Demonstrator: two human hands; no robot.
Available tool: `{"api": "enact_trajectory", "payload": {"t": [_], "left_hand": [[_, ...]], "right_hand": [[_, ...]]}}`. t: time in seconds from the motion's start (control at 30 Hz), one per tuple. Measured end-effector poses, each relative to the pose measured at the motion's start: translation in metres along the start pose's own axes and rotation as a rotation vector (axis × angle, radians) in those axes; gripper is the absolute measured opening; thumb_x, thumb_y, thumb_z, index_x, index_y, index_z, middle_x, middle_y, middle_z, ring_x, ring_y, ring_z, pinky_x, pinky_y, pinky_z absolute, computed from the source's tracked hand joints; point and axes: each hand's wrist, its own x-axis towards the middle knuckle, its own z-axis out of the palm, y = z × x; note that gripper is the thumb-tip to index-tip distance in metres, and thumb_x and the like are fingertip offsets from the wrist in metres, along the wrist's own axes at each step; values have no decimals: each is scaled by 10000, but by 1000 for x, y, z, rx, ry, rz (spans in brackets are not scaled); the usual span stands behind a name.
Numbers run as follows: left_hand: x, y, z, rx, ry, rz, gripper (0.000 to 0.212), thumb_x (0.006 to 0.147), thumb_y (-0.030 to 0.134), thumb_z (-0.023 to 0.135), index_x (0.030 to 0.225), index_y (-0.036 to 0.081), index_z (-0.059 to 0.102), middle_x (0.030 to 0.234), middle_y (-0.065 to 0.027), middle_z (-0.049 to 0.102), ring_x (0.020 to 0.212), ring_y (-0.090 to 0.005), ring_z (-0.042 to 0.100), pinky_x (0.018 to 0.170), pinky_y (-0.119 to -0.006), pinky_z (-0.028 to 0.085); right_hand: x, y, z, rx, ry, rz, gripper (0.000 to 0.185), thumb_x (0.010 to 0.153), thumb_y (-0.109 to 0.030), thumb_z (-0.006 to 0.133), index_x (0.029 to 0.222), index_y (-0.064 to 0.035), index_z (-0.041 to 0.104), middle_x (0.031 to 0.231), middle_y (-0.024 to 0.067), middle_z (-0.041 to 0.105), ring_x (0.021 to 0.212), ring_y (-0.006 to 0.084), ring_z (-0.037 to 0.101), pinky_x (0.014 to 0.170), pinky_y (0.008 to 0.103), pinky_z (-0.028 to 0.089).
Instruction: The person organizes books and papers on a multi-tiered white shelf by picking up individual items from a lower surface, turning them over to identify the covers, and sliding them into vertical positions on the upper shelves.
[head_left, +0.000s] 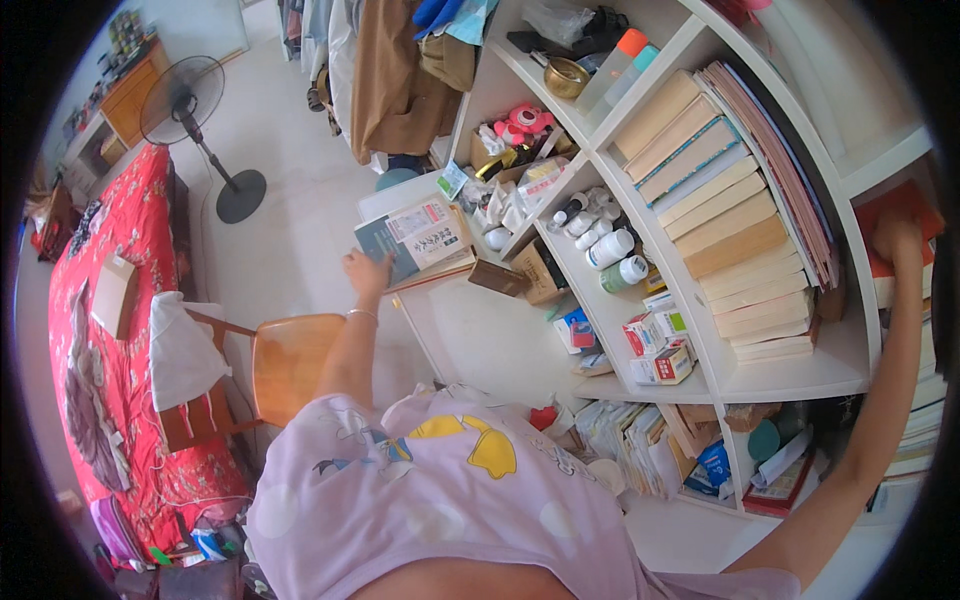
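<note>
My left hand (367, 270) rests at the near left corner of a blue-green book (375, 244), thumb on its cover; this book lies on a stack of books on the white desk surface, with a white-covered book (442, 244) overlapping it. My right arm stretches far to the right, and my right hand (896, 232) is inside a shelf compartment against a red-orange book (889, 199). Its fingers are partly hidden, so I cannot tell whether they grip that book. A row of books with pale page edges (727, 232) stands in the neighbouring compartment.
White shelving (712, 360) holds pill bottles (611, 247), medicine boxes (664, 364), a brass bowl (566, 77) and a pink plush toy (523, 124). Beside the desk stands a wooden chair (292, 367). Farther left are a bed with a red cover (135, 225) and a standing fan (184, 101).
</note>
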Motion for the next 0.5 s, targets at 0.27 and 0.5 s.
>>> {"api": "enact_trajectory", "payload": {"t": [0.27,0.5], "left_hand": [[15,-41,42,-44,-172,-103,613,697,393,754,1094,-43,588,1088,-212,580,1034,-384,555,907,-430,449],[8,-61,28,-884,-249,-119,654,714,255,801,1185,-38,455,1036,-188,637,905,-270,635,764,-336,512]], "right_hand": [[-6,1,-12,60,98,-21,325,770,-216,533,998,-38,682,1072,197,642,1023,331,613,907,442,465],[-4,-2,-18,107,1,-31,341,851,-295,515,1040,-66,683,1122,142,643,993,307,635,852,421,500]]}}
